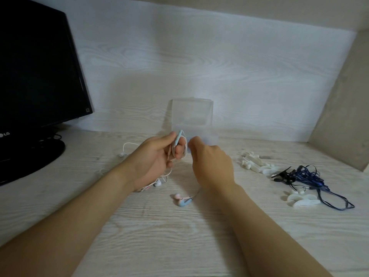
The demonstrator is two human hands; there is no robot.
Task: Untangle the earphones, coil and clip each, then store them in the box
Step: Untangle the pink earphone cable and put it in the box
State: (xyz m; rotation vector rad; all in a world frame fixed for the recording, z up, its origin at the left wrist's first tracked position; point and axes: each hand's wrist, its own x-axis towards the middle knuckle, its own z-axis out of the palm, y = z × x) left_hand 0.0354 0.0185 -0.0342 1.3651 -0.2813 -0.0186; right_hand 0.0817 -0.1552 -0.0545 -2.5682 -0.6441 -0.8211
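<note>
- One desk (179,236) of pale wood grain is carrying everything listed.
- One black monitor (38,76) is standing at the far left on its round foot.
- One clear box (192,116) is standing at the back centre, against the wall, just behind the two hands.
- Two bare hands are working above the desk centre, close together but not touching.
- The left hand (153,158) is gripping the pastel earphones (178,139). Cord is lying in loops round its fingers, and the thumb is pressing the blue inline piece against them.
- The right hand (211,164) is hovering just right of those loops, back to the camera and fingers curled. I cannot tell whether it is pinching cord.
- Three earphone sets are showing: pastel, blue, white.
- The blue earphones (311,180) are lying in one tangle at the right, well apart from both hands.
- White clips (255,162) are lying in two heaps, one left of the blue tangle and one in front of it, touching its cord. The single clips are too blurred to count.
- The pastel set's two buds (181,199) are resting on the desk below the hands. Their cord is running up under the right wrist.
- The white earphones (158,183) are lying on the desk beneath and left of the left hand.
</note>
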